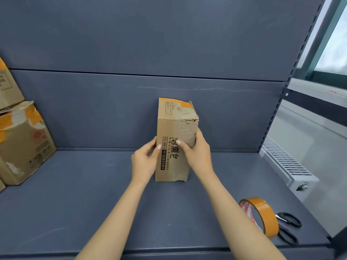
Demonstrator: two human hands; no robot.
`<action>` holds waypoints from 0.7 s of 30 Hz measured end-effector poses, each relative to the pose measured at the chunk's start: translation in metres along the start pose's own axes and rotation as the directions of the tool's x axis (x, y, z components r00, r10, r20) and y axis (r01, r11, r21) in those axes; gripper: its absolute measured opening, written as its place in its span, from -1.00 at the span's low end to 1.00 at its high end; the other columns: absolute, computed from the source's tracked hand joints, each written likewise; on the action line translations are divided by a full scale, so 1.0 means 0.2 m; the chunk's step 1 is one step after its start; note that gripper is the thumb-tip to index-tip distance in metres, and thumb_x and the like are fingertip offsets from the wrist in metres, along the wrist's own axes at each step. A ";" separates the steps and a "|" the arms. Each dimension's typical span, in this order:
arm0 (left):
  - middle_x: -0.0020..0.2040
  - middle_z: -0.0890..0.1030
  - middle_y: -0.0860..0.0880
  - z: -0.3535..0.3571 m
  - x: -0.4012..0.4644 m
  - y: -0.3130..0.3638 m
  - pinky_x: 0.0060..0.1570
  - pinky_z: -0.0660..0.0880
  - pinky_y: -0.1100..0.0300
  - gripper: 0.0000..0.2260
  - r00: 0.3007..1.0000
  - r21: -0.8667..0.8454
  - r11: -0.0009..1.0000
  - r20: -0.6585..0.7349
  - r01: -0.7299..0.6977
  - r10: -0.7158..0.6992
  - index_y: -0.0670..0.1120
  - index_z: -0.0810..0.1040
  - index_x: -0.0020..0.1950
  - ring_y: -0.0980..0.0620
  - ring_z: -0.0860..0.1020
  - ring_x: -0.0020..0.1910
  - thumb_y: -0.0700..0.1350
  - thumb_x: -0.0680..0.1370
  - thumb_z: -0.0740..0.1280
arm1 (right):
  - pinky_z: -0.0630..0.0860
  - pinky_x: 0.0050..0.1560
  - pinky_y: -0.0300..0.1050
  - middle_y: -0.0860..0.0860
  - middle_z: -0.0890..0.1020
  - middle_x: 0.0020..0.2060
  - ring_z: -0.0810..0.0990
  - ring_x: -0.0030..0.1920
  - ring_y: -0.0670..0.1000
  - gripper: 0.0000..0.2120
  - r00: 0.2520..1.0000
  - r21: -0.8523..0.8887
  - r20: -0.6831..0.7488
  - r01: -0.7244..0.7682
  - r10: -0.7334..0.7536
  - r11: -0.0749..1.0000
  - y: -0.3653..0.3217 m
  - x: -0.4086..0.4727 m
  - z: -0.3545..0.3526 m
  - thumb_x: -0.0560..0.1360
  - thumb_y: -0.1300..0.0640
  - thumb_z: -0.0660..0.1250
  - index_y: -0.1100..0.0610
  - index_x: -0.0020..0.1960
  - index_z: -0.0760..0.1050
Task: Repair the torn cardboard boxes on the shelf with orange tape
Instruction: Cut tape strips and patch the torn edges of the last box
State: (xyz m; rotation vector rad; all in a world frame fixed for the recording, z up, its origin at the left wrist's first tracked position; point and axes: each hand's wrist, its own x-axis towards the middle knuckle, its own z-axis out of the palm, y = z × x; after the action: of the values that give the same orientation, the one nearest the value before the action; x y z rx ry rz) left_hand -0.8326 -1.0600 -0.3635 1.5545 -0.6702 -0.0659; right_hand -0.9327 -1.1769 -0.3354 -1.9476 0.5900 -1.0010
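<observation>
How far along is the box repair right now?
Done: the boxes stacked at far left carry orange patches. In hand: left hand and right hand hold the upright torn box, its corrugation exposed. Left: tape roll and scissors lie untouched.

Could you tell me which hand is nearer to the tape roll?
Right. The right hand holds the box, on the tape roll's side; the left hand grips the box's far side.
</observation>
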 end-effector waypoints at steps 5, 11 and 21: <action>0.16 0.64 0.06 0.01 0.03 -0.01 0.08 0.44 0.50 -0.68 1.000 0.016 1.000 -0.026 -0.002 0.002 -0.06 0.55 0.32 0.31 0.56 0.07 -0.16 0.56 0.35 | 0.44 -0.01 -0.40 -0.24 0.53 0.10 0.50 0.10 -0.21 -0.53 0.999 0.058 -0.020 -0.035 0.037 0.998 0.02 0.03 0.01 0.49 0.06 0.44 -0.06 0.35 0.37; 0.18 0.62 0.07 0.01 -0.01 0.01 0.01 0.40 0.57 -0.69 1.000 0.036 0.999 -0.017 -0.013 0.013 -0.05 0.53 0.34 0.42 0.53 0.02 -0.16 0.58 0.32 | 0.48 0.27 -0.11 -0.18 0.52 0.27 0.48 0.26 -0.16 -0.44 0.998 0.047 -0.013 -0.055 0.055 0.997 0.02 -0.02 -0.01 0.48 -0.01 0.44 0.00 0.42 0.34; 0.26 0.51 0.18 0.19 -0.65 0.07 0.26 0.34 0.29 -0.75 0.993 -0.074 0.994 -0.092 -0.078 0.071 0.06 0.47 0.28 0.16 0.45 0.29 -0.07 0.60 0.29 | 0.26 0.37 -0.38 -0.26 0.42 0.35 0.35 0.38 -0.25 -0.46 0.995 -0.093 -0.041 0.084 -0.088 0.992 -0.08 -0.46 -0.42 0.50 -0.02 0.41 -0.05 0.43 0.35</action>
State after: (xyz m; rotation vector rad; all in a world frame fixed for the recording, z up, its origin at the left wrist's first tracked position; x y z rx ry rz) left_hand -0.9615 -1.0343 -0.4011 1.4478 -0.6468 0.0328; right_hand -1.0536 -1.1440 -0.3331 -2.0504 0.5905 -1.0917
